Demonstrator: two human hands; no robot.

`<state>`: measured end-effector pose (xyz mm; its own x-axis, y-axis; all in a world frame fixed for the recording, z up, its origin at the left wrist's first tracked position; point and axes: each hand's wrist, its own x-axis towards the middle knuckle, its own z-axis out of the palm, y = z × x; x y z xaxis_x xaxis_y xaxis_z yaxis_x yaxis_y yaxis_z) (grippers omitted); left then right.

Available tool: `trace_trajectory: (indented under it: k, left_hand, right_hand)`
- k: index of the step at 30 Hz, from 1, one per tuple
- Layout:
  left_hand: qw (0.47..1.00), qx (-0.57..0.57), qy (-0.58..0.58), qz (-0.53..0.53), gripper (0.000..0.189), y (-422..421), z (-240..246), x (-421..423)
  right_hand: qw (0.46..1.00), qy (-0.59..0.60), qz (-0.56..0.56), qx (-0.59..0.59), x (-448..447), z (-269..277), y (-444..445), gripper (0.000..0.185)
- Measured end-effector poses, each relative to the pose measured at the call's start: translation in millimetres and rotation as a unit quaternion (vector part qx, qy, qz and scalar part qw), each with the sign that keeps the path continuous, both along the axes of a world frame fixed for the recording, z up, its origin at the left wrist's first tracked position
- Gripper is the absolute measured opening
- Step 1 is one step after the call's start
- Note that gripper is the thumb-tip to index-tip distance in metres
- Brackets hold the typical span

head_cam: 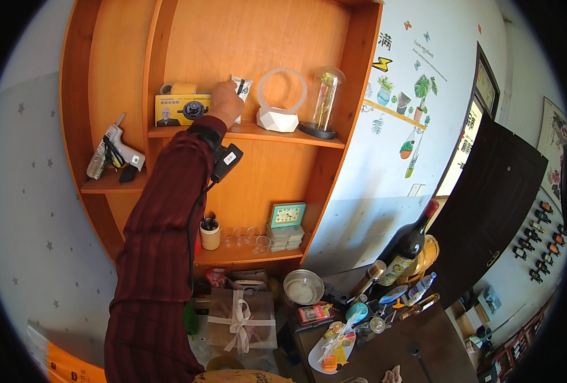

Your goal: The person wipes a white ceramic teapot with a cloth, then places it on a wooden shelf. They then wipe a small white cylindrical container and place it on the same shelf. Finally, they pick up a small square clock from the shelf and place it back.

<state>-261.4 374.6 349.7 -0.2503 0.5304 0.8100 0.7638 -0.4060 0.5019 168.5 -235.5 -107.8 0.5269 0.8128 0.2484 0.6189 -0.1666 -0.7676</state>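
Observation:
My left hand (227, 101) reaches up to the upper shelf of a wooden shelf unit, its fingers closed on the edge of a white packet (243, 89) with dark print. The packet stands upright, and part of it is hidden behind my hand. Just left of the hand is a yellow printed box (172, 106), with a roll of tape (166, 89) and a yellow item (183, 89) on top. To the right stand a ring-shaped lamp on a white faceted base (277, 120) and a glass dome on a dark base (329, 95). My right hand is out of view.
A toy gun (126, 152) lies in the left compartment. The lower shelf holds a pen cup (210, 238), small glass cups (253, 234) and a clock (288, 215). Below are a ribboned gift box (257, 321), a metal pot (303, 287) and a large wine bottle (405, 249) on a dark table (408, 344).

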Motion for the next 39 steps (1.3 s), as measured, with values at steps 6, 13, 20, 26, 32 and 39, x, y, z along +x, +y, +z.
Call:
trace_trajectory:
  k: [6, 13, 20, 26, 32, 39]
  left_hand:
    - [0.976, 0.177, -0.094, -0.079, 0.029, -18.9, 21.1, -5.8]
    - [0.913, 0.143, -0.273, -0.266, 0.028, -103.2, 15.8, 6.9]
    - [0.876, 0.03, -0.208, -0.434, 0.019, -211.8, -82.7, 35.2]
    - [0.774, -0.311, -0.168, -0.525, 0.01, -294.9, -215.5, 55.6]
    - [0.658, -0.522, -0.191, -0.508, 0.018, -340.7, -346.9, 83.9]
    - [0.602, -0.595, -0.227, -0.481, 0.018, -396.7, -429.2, 92.8]
  right_hand:
    - [0.994, 0.085, -0.067, -0.032, -7.2, 15.2, -2.7, 0.031]
    - [1.0, -0.008, -0.004, 0.008, -8.4, 37.6, -1.6, 0.019]
    - [0.99, 0.124, -0.046, 0.048, 5.1, 24.2, -4.3, 0.032]
    - [0.997, 0.036, 0.015, 0.074, 20.1, 14.1, -13.0, 0.034]
    - [1.0, 0.027, -0.003, 0.011, 31.7, 18.2, -16.6, 0.037]
    - [0.982, 0.183, -0.018, 0.04, 37.8, 9.8, -27.0, 0.013]
